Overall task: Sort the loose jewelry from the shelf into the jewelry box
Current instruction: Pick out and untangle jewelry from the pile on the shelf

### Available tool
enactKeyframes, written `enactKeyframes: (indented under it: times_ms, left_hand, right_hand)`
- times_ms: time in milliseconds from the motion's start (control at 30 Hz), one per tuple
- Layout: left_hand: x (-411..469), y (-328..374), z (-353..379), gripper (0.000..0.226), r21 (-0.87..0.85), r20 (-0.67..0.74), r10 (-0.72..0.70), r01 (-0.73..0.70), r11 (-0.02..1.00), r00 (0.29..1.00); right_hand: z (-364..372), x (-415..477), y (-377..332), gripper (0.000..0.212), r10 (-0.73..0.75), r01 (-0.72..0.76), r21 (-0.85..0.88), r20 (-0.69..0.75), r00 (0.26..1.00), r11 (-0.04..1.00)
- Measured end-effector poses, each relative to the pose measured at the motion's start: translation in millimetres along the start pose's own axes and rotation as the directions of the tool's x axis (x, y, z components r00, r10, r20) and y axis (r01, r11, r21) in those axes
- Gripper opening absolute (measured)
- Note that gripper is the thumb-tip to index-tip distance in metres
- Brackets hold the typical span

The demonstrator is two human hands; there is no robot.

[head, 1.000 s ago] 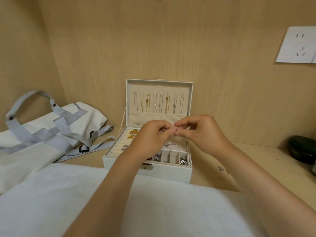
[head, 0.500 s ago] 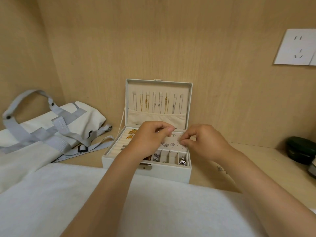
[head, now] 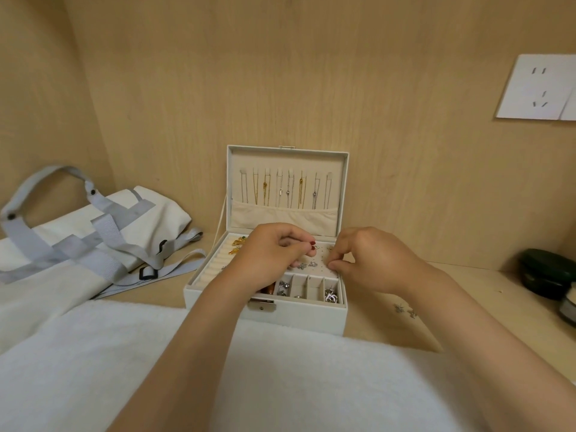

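I see the jewelry box [head: 311,322] standing open in the middle of the wooden shelf [head: 389,325], its lid [head: 286,155] upright against the far wall with a row of necklaces [head: 280,191] hanging inside it. The left hand [head: 268,260] hovers over the middle of the tray, and its grip is clamped on a small earring [head: 313,243] with a red stone, pinched between thumb and fingertips just above the punched earring panel [head: 318,268]. The right hand [head: 374,263] sits at the right side of the box with its fingers curled and its thumb and forefinger tips drawn together at the panel's right edge; whether that grip holds anything I cannot tell. Gold pieces [head: 237,244] lie on the ring rolls at the far left of the tray, and silver pieces [head: 330,296] fill the near compartments. A few loose silver bits [head: 405,310] lie on the shelf just right of the box. A white towel [head: 124,353] covers the near shelf, a tote bag [head: 78,238] lies to the left, and a dark green case [head: 545,275] sits at the far right.
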State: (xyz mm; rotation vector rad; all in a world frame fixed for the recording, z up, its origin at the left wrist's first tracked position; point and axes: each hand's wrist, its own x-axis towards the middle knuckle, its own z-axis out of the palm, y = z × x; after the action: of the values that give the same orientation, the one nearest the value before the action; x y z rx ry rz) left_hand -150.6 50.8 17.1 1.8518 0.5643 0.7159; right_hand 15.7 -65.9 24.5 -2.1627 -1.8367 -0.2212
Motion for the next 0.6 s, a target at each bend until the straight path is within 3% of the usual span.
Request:
enactKeyframes:
  times_ms: [133,200,267,367,433,600]
  left_hand:
    - [-0.5,1.1,-2.8,0.01,0.025,-0.045,0.023,-0.022,0.999,0.999]
    - [-1.1,4.0,-6.0,0.009,0.008,-0.073,0.027,-0.026,1.0,0.997]
    - [-0.9,8.6,-9.8,0.01,-0.028,-0.115,0.028,-0.031,0.999,0.993]
    - [-0.9,14.8,-13.0,0.011,-0.044,-0.155,0.073,-0.081,0.996,0.985]
    - [-0.9,17.1,-11.4,0.01,-0.024,-0.161,0.134,-0.139,0.99,0.978]
    - [1.3,15.1,-6.2,0.009,0.026,-0.2,0.181,-0.179,0.983,0.963]
  right_hand:
    - [4.5,3.2,1.3,0.005,0.088,-0.085,0.101,-0.026,0.996,0.991]
    - [5.2,5.9,1.1,0.007,0.144,-0.122,0.257,-0.069,0.987,0.959]
    - [1.3,9.2,-7.8,0.007,0.213,-0.109,0.525,-0.142,0.967,0.844]
    - [-8.9,13.2,-28.0,0.007,0.34,-0.075,0.843,-0.132,0.931,0.533]
    - [-12.8,13.4,-37.0,0.011,0.369,-0.088,0.91,-0.074,0.926,0.405]
    - [-9.8,12.9,-40.6,0.012,0.436,-0.145,0.947,0.005,0.9,0.288]
